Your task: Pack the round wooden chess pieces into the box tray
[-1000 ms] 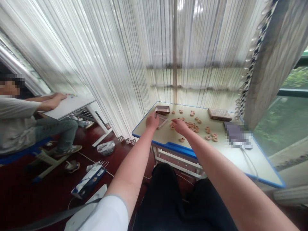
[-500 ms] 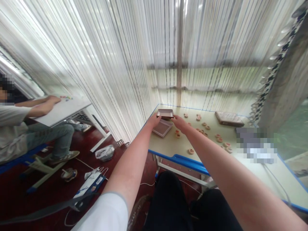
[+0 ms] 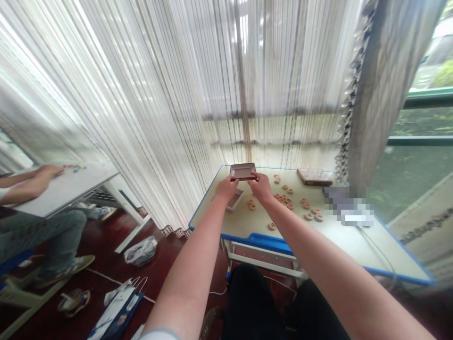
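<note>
My left hand [image 3: 227, 188] and my right hand [image 3: 260, 187] grip the near corners of a shallow rectangular box half [image 3: 243, 173] with a dark brown rim. Its hollow inside is turned toward me, tilted up. A second shallow tray [image 3: 235, 200], brownish-pink, lies on the desk below it, partly covered by my left hand and forearm. Round wooden discs [image 3: 289, 206] with marks on top, like Chinese chess pieces, are scattered to the right of my hands. Some lie behind my right forearm.
A flat patterned box [image 3: 314, 176] lies at the desk's back right, near a blurred-out object [image 3: 348, 205] with a cable. The desk [image 3: 240, 225] has a blue edge. At left, another person's arm [image 3: 30, 186] rests on a white table [image 3: 88, 177]. Bags [image 3: 140, 250] lie on the floor.
My view has swung to the right. The box half has risen a little relative to the desk and tipped, showing more of its inside. Both hands still hold it.
</note>
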`<state>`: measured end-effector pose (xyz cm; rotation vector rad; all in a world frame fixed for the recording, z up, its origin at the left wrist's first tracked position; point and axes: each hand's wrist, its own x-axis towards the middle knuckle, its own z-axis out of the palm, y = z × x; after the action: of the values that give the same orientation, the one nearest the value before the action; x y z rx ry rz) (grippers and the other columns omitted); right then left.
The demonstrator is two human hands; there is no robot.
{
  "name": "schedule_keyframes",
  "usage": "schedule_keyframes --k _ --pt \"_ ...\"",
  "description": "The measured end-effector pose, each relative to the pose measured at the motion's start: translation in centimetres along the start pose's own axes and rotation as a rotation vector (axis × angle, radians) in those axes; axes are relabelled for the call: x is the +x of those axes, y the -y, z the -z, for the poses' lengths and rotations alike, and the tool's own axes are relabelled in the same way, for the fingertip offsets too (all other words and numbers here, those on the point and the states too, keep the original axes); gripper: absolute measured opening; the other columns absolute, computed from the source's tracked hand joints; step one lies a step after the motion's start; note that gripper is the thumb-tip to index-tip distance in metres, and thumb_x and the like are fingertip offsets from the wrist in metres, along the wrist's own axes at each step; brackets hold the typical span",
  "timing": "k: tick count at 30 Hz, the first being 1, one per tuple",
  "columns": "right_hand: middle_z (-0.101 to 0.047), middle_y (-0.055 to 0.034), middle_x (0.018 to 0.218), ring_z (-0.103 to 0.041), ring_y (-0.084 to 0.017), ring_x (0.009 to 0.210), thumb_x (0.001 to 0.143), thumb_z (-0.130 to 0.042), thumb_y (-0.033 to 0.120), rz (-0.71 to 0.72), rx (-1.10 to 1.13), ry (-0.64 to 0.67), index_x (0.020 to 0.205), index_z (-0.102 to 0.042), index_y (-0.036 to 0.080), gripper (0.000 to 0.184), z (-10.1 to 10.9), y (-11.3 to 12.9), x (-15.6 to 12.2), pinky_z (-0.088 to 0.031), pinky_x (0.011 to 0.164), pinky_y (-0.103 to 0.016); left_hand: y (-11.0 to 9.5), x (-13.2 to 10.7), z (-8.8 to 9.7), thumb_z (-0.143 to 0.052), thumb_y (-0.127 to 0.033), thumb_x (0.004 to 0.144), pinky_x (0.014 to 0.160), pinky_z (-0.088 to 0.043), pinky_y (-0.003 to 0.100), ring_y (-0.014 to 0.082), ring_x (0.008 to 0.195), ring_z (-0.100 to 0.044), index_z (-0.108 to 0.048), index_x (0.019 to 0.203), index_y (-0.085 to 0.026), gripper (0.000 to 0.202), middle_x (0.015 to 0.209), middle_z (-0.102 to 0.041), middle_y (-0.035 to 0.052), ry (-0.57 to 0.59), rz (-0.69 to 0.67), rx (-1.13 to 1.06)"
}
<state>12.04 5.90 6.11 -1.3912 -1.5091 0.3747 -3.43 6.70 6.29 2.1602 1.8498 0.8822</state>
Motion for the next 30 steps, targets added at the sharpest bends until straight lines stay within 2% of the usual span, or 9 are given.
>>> schedule_keyframes --k 3,7,12,18,21,23,25,28,30 --pt "-0.044 -0.0113 0.117 -0.054 -0.018 0.092 0.071 -0.056 0.022 0.059 -0.099 -0.036 0.106 -0.066 0.019 0.036 3.8 -0.7 -2.0 -0.043 0.089 -0.032 -2.9 -2.1 0.3 -0.034 -0.054 0.087 0.081 -0.044 0.031 0.0216 0.094 -0.061 -0.057 0.109 -0.022 0.046 0.100 -0.067 0.0087 0.035 -0.072 0.025" --pt "-0.046 -0.0077 0.106 -0.054 -0.014 0.081 0.074 -0.058 0.023 0.078 -0.204 -0.019 0.100 -0.068 0.021 0.028 8.5 -1.4 -4.5 -0.044 0.086 -0.031 -6.6 -5.2 0.6 -0.023 -0.055 0.089 0.080 -0.044 0.033 0.0228 0.093 -0.062 -0.061 0.104 -0.022 0.053 0.095 -0.068 0.0102 0.051 -0.129 0.108" --pt "-0.046 -0.0067 0.098 -0.052 -0.015 0.084 0.076 -0.055 0.019 0.092 -0.250 -0.067 0.090 -0.068 0.017 0.020 13.7 -1.5 -8.7 -0.042 0.087 -0.031 -10.0 -10.1 0.6 -0.025 -0.051 0.090 0.081 -0.045 0.032 0.0218 0.092 -0.062 -0.063 0.103 -0.022 0.049 0.097 -0.068 0.0089 -0.007 -0.297 0.138" --pt "-0.046 -0.0055 0.094 -0.052 -0.014 0.082 0.076 -0.056 0.020 0.098 -0.269 -0.056 0.087 -0.068 0.017 0.017 18.5 -2.3 -14.9 -0.042 0.088 -0.028 -11.3 -15.5 -0.1 -0.035 -0.050 0.088 0.089 -0.044 0.031 0.0207 0.103 -0.058 -0.049 0.126 -0.021 0.050 0.117 -0.060 0.0093 -0.198 -0.395 0.041" --pt "-0.046 -0.0053 0.093 -0.052 -0.014 0.083 0.075 -0.056 0.018 0.109 -0.296 -0.028 0.087 -0.068 0.017 0.017 20.1 -3.4 -17.7 -0.041 0.089 -0.029 -10.7 -16.9 -1.6 -0.032 -0.038 0.091 0.096 -0.041 0.031 0.0197 0.109 -0.054 -0.055 0.121 -0.016 0.043 0.118 -0.060 0.0100 -0.208 -0.393 0.017" --pt "-0.047 -0.0054 0.093 -0.052 -0.015 0.085 0.075 -0.056 0.019 0.120 -0.290 -0.030 0.087 -0.068 0.017 0.016 21.0 -3.9 -19.2 -0.041 0.090 -0.029 -10.4 -17.4 -2.7 -0.035 -0.029 0.090 0.097 -0.040 0.031 0.0194 0.109 -0.055 -0.057 0.118 -0.014 0.039 0.117 -0.060 0.0111 -0.142 -0.346 0.037" --pt "-0.047 -0.0055 0.093 -0.053 -0.015 0.084 0.076 -0.055 0.020 0.128 -0.271 -0.048 0.087 -0.068 0.018 0.016 21.6 -4.3 -20.5 -0.042 0.088 -0.029 -10.5 -17.4 -3.6 -0.043 -0.025 0.085 0.099 -0.039 0.029 0.0192 0.111 -0.054 -0.056 0.119 -0.014 0.038 0.120 -0.059 0.0103 -0.012 -0.357 0.072" --pt "-0.047 -0.0060 0.097 -0.054 -0.014 0.080 0.078 -0.055 0.023 0.136 -0.238 -0.041 0.088 -0.068 0.019 0.017 21.9 -4.8 -21.7 -0.044 0.085 -0.029 -11.2 -16.7 -4.4 -0.047 -0.026 0.083 0.099 -0.038 0.028 0.0184 0.114 -0.052 -0.057 0.119 -0.019 0.038 0.122 -0.058 0.0077 0.120 -0.421 0.130" --pt "-0.048 -0.0053 0.096 -0.054 -0.014 0.080 0.078 -0.056 0.025 0.137 -0.248 -0.008 0.087 -0.068 0.021 0.016 21.8 -5.4 -22.1 -0.044 0.084 -0.029 -11.7 -15.8 -4.8 -0.048 -0.026 0.082 0.093 -0.043 0.028 0.0190 0.107 -0.056 -0.063 0.111 -0.023 0.033 0.116 -0.062 0.0068 0.235 -0.390 0.196"
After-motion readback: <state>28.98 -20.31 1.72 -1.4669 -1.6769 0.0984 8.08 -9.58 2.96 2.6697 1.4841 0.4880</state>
